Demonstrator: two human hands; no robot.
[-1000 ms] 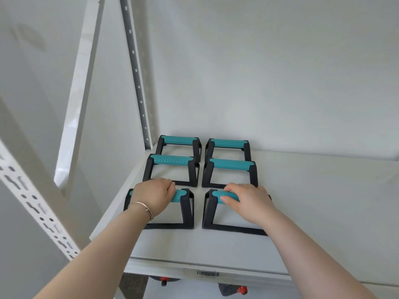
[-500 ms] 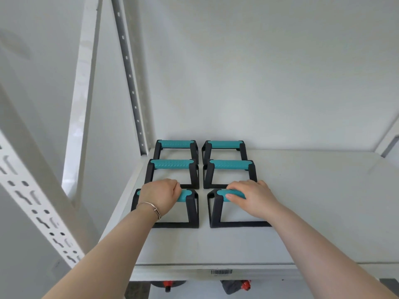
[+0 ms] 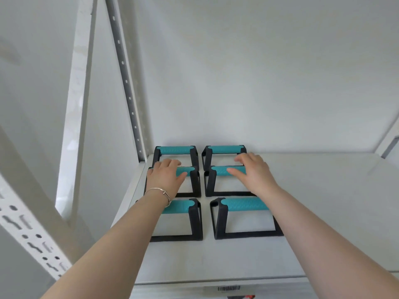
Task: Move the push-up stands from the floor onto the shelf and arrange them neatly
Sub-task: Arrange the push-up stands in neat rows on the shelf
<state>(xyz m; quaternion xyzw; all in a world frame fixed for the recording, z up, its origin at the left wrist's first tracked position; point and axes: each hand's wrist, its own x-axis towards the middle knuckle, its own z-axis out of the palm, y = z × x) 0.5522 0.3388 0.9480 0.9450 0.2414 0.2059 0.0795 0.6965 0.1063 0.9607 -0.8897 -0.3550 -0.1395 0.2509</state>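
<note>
while both hands reach over the front pair to the middle row, six push-up stands already sit on the shelf (image 3: 313,212) in two columns of three, so what looks left is the tidying. the left hand (image 3: 165,176) lies spread and unclenched over the teal grip of the middle-left stand (image 3: 193,182), fingers loose, gripping nothing; the right hand (image 3: 251,171) rests the same way, released, across the middle-right stand (image 3: 218,180), fingertips reaching toward the back-right stand (image 3: 224,150). to do this well, i would nudge each stand by its grip rather than lift it, squaring the black bases so the gaps between rows match, and keep the forearms high enough not to drag the front-left stand (image 3: 190,216) or the front-right stand (image 3: 244,214) out of line. the front-right one looks turned slightly against its neighbour and may want a small twist. the back-left stand (image 3: 174,150) sits close to the rear wall. the shelf is pale grey and smooth, bare on its right half; perforated white uprights (image 3: 127,83) frame the left side, plain white walls behind, and a barcode label (image 3: 228,288) marks the front edge.
</note>
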